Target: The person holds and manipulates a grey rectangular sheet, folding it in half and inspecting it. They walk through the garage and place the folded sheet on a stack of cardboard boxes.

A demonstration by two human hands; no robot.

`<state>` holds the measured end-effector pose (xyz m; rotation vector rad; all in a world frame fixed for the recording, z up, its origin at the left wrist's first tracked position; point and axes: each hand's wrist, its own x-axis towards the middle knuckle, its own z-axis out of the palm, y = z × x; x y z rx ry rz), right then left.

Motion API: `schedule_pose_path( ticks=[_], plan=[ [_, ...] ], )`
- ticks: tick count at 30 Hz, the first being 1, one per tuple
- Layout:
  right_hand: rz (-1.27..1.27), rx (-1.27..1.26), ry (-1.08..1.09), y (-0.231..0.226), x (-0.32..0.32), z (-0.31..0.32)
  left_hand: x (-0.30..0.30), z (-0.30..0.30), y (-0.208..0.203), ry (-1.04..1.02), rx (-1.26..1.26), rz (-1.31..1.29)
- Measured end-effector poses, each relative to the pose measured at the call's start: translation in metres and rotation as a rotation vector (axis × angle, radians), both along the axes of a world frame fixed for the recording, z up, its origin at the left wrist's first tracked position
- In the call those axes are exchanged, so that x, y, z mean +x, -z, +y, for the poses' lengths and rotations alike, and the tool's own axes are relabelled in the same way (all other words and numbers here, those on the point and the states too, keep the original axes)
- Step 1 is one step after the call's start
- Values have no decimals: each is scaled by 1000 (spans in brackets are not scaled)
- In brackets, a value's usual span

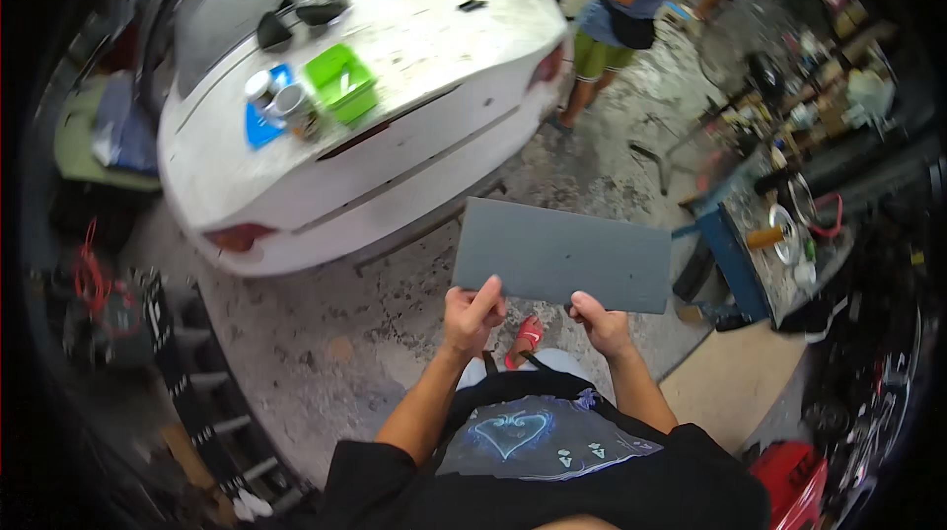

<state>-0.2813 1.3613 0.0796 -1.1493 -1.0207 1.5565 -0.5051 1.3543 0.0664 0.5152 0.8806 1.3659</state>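
Just above both hands (473, 316) (598, 323), grey sheet (562, 254), lower edge pinched.

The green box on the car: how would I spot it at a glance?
Find the white car filling the upper left. On its flat rear lid sits the green box, right of two small tins on a blue sheet. It is the only bright green thing there.
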Motion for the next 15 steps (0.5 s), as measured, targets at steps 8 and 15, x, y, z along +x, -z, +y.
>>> schedule_pose_path(
  ticks=[8,15],
  plan=[
    [-153,-55,186,-4,4,-52,7,-3,29,327,77,-155],
    [-186,122,434,-28,54,-141,74,-25,14,661,202,-33]
  ],
)
